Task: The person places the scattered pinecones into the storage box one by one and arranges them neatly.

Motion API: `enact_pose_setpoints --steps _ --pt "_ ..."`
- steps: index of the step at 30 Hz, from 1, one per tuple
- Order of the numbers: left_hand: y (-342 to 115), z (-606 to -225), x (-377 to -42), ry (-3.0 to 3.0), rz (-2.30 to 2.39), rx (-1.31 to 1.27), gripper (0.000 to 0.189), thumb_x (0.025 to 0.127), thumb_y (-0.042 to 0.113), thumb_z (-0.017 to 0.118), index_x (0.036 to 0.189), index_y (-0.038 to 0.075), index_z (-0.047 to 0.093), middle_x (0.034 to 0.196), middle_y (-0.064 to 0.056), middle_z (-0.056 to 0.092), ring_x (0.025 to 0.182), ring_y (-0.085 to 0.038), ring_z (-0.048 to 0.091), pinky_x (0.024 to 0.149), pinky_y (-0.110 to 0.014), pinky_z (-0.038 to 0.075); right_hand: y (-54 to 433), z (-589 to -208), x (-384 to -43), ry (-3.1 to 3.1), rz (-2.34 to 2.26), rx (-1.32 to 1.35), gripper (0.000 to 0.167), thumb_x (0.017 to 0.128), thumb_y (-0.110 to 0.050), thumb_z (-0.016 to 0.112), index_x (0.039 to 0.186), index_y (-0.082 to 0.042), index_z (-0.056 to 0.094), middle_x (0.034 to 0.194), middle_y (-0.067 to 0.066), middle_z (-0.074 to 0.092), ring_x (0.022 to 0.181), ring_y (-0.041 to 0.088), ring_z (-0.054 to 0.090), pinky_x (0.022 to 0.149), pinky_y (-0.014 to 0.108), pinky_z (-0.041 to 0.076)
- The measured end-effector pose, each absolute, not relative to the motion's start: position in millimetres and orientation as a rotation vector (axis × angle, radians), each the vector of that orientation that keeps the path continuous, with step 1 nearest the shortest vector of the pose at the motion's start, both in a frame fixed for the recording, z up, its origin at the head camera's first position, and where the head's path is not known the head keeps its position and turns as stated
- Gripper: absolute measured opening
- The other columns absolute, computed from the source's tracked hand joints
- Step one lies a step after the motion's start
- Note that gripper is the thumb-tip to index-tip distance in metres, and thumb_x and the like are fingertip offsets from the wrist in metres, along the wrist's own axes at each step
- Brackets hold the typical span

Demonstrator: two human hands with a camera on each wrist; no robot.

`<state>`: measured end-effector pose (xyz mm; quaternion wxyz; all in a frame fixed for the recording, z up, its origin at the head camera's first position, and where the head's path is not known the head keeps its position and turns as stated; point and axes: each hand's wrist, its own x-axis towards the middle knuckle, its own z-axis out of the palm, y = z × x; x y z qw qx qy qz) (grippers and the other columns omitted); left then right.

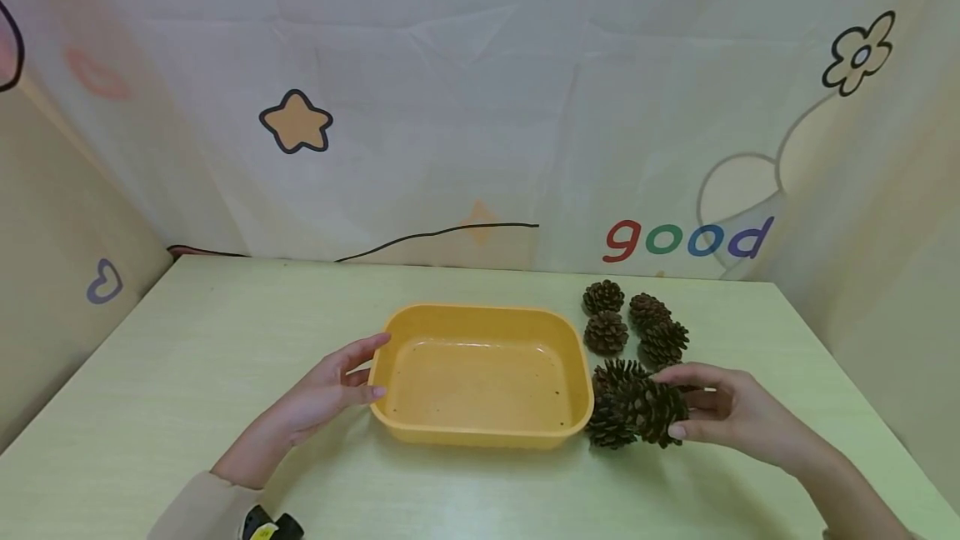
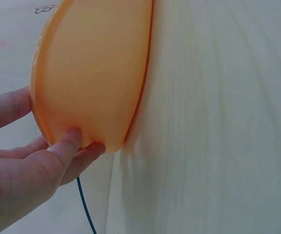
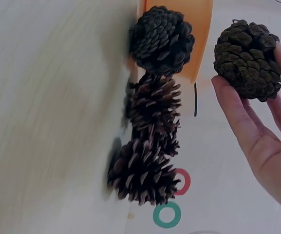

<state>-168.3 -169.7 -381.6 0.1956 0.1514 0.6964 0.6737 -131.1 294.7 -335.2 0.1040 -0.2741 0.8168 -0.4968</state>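
Note:
At the left end of a yellow plastic basin, my left hand grips the rim. Its fingers press against the basin's outer wall in the left wrist view. A dark brown pine cone is pinched between the thumb and fingers of my right hand, just right of the basin. From the right wrist, this held pine cone appears raised off the table, above another pine cone beside the basin. Inside the basin only a few small dark specks show.
More pine cones stand in a cluster on the table along the basin's right end, several of them farther back. The pale table meets a printed cloth backdrop behind and at both sides. A dark cord shows below my left hand.

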Motion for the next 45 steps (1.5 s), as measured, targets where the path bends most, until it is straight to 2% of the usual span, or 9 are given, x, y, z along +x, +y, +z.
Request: enact_pose_setpoints --steps 7,18,20,25,28,36,40,45 --pt "-170.3 -381.7 -168.2 1.956 1.888 0.423 0.073 0.084 -0.001 0.06 0.142 -0.005 0.016 0.145 -0.027 0.015 0.126 -0.046 0.03 0.09 -0.035 0.046 276.4 -328.4 -133.9 2.435 -1.473 -0.76 0.044 0.08 -0.005 0.068 0.121 -0.003 0.053 0.116 -0.022 0.051 0.098 0.002 0.058 0.075 0.024 0.052" --pt "-169.5 -381.1 -167.6 1.963 1.886 0.415 0.073 0.084 -0.002 0.06 0.142 -0.004 0.017 0.145 -0.027 0.015 0.126 -0.046 0.031 0.089 -0.033 0.046 248.0 -327.5 -141.9 2.335 -1.56 -0.838 0.044 0.079 -0.001 0.068 0.12 -0.004 0.054 0.117 -0.014 0.054 0.097 0.009 0.06 0.076 0.025 0.052" --pt "-169.2 -380.8 -167.5 1.957 1.891 0.413 0.073 0.084 -0.002 0.06 0.142 -0.004 0.017 0.145 -0.027 0.015 0.126 -0.046 0.031 0.089 -0.033 0.046 242.9 -327.6 -143.4 2.33 -1.551 -0.826 0.044 0.079 -0.003 0.068 0.12 -0.003 0.053 0.119 -0.008 0.054 0.097 0.01 0.06 0.077 0.025 0.052" --pt "-169.2 -379.2 -166.4 1.95 1.904 0.414 0.073 0.083 -0.004 0.059 0.142 -0.005 0.016 0.145 -0.027 0.014 0.125 -0.045 0.032 0.089 -0.033 0.046 229.2 -326.9 -148.2 2.338 -1.532 -0.769 0.048 0.078 -0.01 0.071 0.12 0.0 0.052 0.125 0.019 0.047 0.098 0.011 0.059 0.079 0.025 0.051" --pt "-169.1 -378.1 -165.6 1.949 1.909 0.418 0.073 0.084 -0.005 0.059 0.142 -0.005 0.016 0.145 -0.028 0.014 0.125 -0.045 0.032 0.089 -0.033 0.046 221.5 -327.0 -151.7 2.319 -1.535 -0.765 0.05 0.077 -0.01 0.072 0.121 0.003 0.051 0.127 0.026 0.044 0.097 0.012 0.059 0.079 0.026 0.051" --pt "-168.4 -379.1 -165.7 1.957 1.899 0.412 0.073 0.083 -0.004 0.059 0.142 -0.005 0.016 0.143 -0.028 0.017 0.125 -0.046 0.032 0.09 -0.034 0.046 205.4 -329.9 -159.1 2.253 -1.543 -0.799 0.049 0.077 -0.009 0.071 0.12 0.002 0.05 0.125 0.024 0.045 0.089 0.018 0.058 0.077 0.027 0.051" --pt "-168.6 -379.2 -166.0 1.963 1.899 0.411 0.072 0.083 -0.005 0.058 0.142 -0.005 0.016 0.143 -0.029 0.018 0.125 -0.046 0.032 0.089 -0.033 0.046 197.6 -330.9 -162.7 2.259 -1.542 -0.825 0.049 0.077 -0.011 0.072 0.12 0.0 0.052 0.125 0.021 0.047 0.094 0.021 0.058 0.081 0.026 0.05" --pt "-167.7 -380.7 -167.2 1.972 1.891 0.399 0.072 0.083 -0.006 0.058 0.142 -0.005 0.017 0.143 -0.028 0.018 0.125 -0.046 0.032 0.088 -0.032 0.046 185.1 -332.2 -167.0 2.241 -1.572 -0.832 0.049 0.077 -0.009 0.072 0.12 0.002 0.052 0.123 0.02 0.048 0.085 0.018 0.055 0.077 0.024 0.05"
